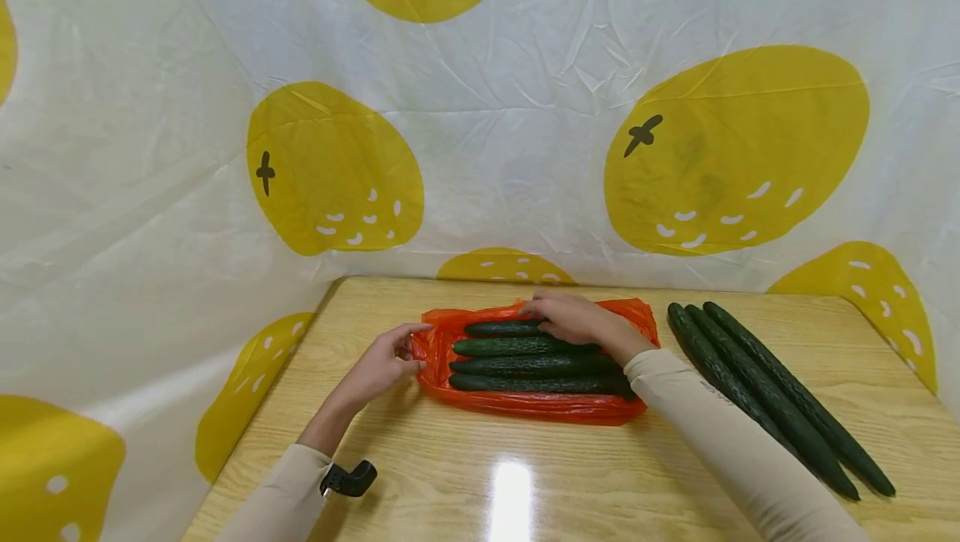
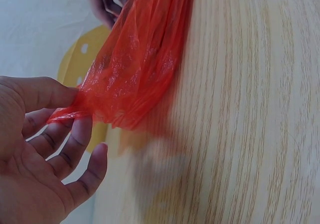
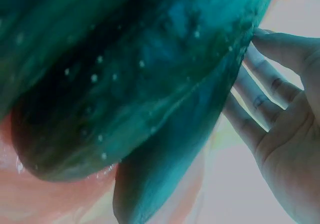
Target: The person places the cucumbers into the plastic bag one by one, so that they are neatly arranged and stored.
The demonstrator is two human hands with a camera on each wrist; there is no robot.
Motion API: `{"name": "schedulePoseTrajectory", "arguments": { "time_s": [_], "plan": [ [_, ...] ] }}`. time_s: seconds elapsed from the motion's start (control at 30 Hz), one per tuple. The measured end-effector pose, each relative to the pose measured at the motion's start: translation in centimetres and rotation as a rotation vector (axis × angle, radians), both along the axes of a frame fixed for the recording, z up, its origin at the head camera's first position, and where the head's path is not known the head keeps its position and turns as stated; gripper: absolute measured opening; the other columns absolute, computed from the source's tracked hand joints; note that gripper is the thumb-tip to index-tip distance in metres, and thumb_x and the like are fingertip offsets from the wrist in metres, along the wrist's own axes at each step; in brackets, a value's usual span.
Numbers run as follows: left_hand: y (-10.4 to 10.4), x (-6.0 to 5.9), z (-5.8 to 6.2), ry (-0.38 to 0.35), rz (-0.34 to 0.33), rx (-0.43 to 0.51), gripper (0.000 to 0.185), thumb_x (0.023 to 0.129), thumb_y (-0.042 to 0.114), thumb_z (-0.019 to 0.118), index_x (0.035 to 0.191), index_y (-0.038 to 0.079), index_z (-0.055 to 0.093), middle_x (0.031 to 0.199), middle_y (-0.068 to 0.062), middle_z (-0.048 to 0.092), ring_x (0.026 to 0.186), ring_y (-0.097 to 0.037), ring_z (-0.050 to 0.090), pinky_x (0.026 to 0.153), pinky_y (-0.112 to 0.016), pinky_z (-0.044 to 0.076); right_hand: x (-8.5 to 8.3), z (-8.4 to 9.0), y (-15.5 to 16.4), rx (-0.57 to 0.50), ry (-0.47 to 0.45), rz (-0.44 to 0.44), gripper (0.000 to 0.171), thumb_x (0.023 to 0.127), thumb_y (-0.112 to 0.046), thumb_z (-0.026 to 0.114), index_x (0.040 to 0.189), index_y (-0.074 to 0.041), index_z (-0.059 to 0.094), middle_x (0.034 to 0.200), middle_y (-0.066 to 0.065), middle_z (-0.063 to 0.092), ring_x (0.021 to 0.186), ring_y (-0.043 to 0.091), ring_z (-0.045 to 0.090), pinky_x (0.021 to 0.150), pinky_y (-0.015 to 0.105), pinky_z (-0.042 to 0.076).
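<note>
While the left hand (image 1: 384,367) pinches the left end of a red plastic bag (image 1: 525,409) between thumb and fingers, the right hand (image 1: 573,317) reaches over the bag's far side and touches the farthest cucumber (image 1: 498,329), though its fingertips are hidden and I cannot tell whether it grips. Four cucumbers (image 1: 525,367) lie side by side in the open bag, which rests on the wooden desk (image 1: 427,475). Three loose cucumbers (image 1: 772,400) lie slantwise to the bag's right, before a pale sheet (image 1: 510,175) with yellow shapes.
</note>
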State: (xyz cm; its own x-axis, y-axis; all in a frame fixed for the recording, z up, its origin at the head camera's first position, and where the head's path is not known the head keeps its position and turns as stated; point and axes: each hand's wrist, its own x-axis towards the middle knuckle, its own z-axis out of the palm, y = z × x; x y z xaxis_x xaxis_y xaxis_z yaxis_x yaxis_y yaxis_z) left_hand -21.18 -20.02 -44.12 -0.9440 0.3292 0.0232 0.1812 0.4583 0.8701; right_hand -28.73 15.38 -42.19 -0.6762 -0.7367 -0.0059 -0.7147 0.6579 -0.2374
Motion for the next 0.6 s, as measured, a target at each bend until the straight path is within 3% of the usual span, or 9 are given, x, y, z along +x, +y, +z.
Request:
{"name": "schedulePoseTrajectory", "arguments": {
  "time_s": [0.1,0.3,0.6],
  "plan": [
    [0.3,0.2,0.4,-0.002,0.002,-0.010,0.060,0.087,-0.008,0.069,0.144,-0.003,0.051,0.094,-0.018,0.056,0.085,-0.026,0.053,0.066,-0.029,0.047,-0.1,0.0,0.3,-0.014,-0.022,-0.003,0.037,0.098,-0.008,0.066,0.135,-0.010,0.064,0.122,0.009,0.061,0.108,0.027,0.064,0.089,0.044,0.054],
    [1.1,1.7,2.8,-0.002,-0.012,-0.001,0.057,0.086,-0.011,0.066,0.141,-0.007,0.051,0.094,-0.020,0.055,0.085,-0.026,0.053,0.068,-0.033,0.049,-0.3,0.1,0.9,-0.024,-0.066,0.005,0.032,0.098,-0.007,0.064,0.130,-0.006,0.066,0.127,0.012,0.065,0.118,0.031,0.062,0.098,0.048,0.051],
    [1.3,1.9,3.1,-0.003,-0.031,-0.013,0.058,0.086,-0.011,0.065,0.142,-0.009,0.050,0.096,-0.024,0.056,0.086,-0.027,0.054,0.070,-0.035,0.051,0.2,0.6,2.6,-0.026,-0.057,0.030,0.032,0.097,-0.001,0.064,0.129,-0.003,0.067,0.128,0.014,0.066,0.120,0.034,0.061,0.100,0.050,0.050]
  ]
}}
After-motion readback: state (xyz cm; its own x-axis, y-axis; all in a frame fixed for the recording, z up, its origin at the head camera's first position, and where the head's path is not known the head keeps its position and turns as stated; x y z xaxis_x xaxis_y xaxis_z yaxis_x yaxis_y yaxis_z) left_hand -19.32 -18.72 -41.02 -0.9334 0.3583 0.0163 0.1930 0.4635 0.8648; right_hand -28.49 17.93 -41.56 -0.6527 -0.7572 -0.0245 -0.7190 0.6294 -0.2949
